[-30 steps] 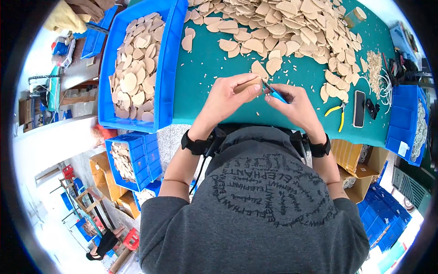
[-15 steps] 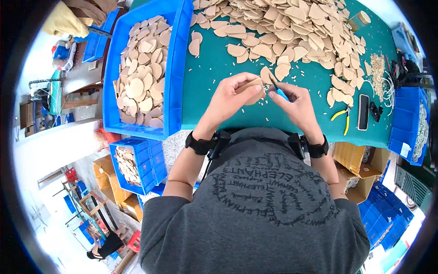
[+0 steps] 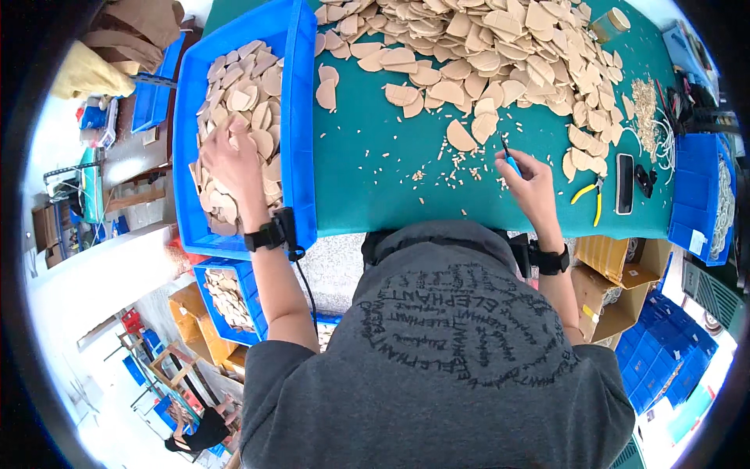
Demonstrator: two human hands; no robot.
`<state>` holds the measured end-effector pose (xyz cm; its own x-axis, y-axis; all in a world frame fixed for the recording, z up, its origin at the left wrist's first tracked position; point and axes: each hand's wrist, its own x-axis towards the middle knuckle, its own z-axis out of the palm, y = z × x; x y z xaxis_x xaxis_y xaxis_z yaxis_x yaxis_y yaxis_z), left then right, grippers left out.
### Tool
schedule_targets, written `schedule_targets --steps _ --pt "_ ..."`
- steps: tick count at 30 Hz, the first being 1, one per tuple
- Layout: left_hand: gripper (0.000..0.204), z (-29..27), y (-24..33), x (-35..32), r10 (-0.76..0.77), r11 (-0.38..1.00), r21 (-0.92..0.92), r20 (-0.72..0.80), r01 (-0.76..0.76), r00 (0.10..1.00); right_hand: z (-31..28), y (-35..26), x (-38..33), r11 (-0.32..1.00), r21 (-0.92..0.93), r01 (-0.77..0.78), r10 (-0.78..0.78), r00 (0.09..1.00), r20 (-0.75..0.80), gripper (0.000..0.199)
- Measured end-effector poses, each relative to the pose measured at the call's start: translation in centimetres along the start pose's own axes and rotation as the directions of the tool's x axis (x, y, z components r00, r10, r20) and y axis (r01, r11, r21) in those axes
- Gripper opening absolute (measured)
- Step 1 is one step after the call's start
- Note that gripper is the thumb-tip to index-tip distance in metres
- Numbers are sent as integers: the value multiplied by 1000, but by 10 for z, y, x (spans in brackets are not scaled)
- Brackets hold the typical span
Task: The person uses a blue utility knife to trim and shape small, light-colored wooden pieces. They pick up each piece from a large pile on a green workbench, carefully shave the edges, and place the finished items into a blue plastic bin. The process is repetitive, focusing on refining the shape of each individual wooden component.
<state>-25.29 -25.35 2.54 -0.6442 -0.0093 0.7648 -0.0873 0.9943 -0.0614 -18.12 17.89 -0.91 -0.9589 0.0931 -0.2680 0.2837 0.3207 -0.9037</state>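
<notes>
My left hand (image 3: 233, 160) is down in the large blue bin (image 3: 300, 141), over the tan rounded flat pieces (image 3: 262, 142) piled there. Its fingers look spread, and I make out no piece held in them. Above the green tabletop, my right hand (image 3: 531, 184) is closed round a slim blue-handled tool (image 3: 512, 162) with a dark pointed tip. Just past that tip lie two loose pieces, a half-round piece (image 3: 461, 136) and a scored one (image 3: 484, 127). Small tan scraps (image 3: 461, 173) are scattered between my hands.
A big heap of half-round pieces (image 3: 500, 47) covers the far table. To the right lie yellow-handled pliers (image 3: 598, 199), a phone (image 3: 623, 184) and a pile of scraps (image 3: 644, 113). A smaller blue bin (image 3: 248, 293) stands below. Another person (image 3: 205, 430) is at lower left.
My left hand has left the table's middle, where it held tan pieces beside the tool, and moved left into the large blue bin. My right hand moved slightly right, still gripping the tool.
</notes>
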Motion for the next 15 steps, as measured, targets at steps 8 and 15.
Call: schedule_targets --steps 8,15 --pt "51 82 237 -90 739 468 -883 366 -41 565 -11 3 -11 999 43 -29 32 998 -56 27" --pt "41 94 244 -109 667 606 -787 582 116 466 -11 16 -20 998 -36 -50 48 998 -47 27"
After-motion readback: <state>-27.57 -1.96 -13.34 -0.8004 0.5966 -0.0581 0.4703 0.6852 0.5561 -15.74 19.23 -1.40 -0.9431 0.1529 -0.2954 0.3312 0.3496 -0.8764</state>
